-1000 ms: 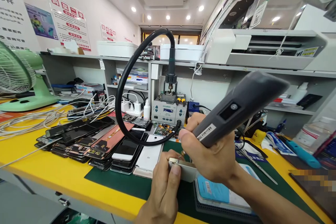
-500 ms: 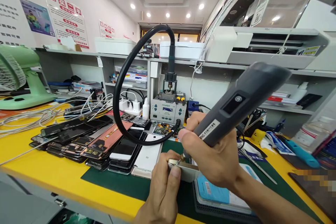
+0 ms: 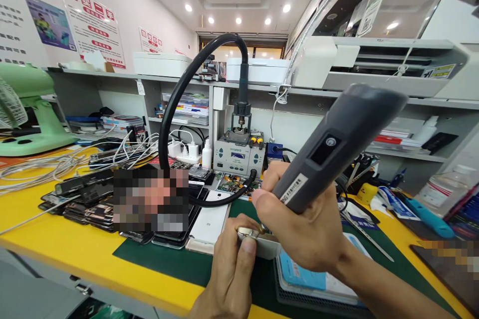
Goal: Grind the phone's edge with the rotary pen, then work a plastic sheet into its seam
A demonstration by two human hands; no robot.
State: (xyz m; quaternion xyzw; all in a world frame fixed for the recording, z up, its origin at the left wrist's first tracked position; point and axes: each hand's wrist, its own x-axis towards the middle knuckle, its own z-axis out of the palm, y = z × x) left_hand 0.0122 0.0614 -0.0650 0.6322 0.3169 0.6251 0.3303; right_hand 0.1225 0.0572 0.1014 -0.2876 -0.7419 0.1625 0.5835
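My left hand (image 3: 234, 264) grips a thin, pale, flat device (image 3: 267, 247) by its near end, thumb and fingers pressed on it, above the green mat (image 3: 168, 259). My right hand (image 3: 303, 224) is wrapped round a thick dark grey handheld tool (image 3: 340, 144) with a small black display and a white label. The tool slants down to the left, and its brass-coloured tip lies at the device's edge, close to my left thumb. Part of the device is hidden behind my right hand.
Stacked phones (image 3: 88, 202) and a white phone (image 3: 210, 219) lie to the left. Behind them a black hose (image 3: 164, 124) loops by a grey soldering station (image 3: 239, 155). A box with blue packets (image 3: 303, 271) sits below my right hand. A green fan (image 3: 37, 109) stands far left.
The tool and my right hand have shifted slightly left, and the tool's tip has moved a little right along the device. The whole view has shifted slightly. Both hands keep their hold.
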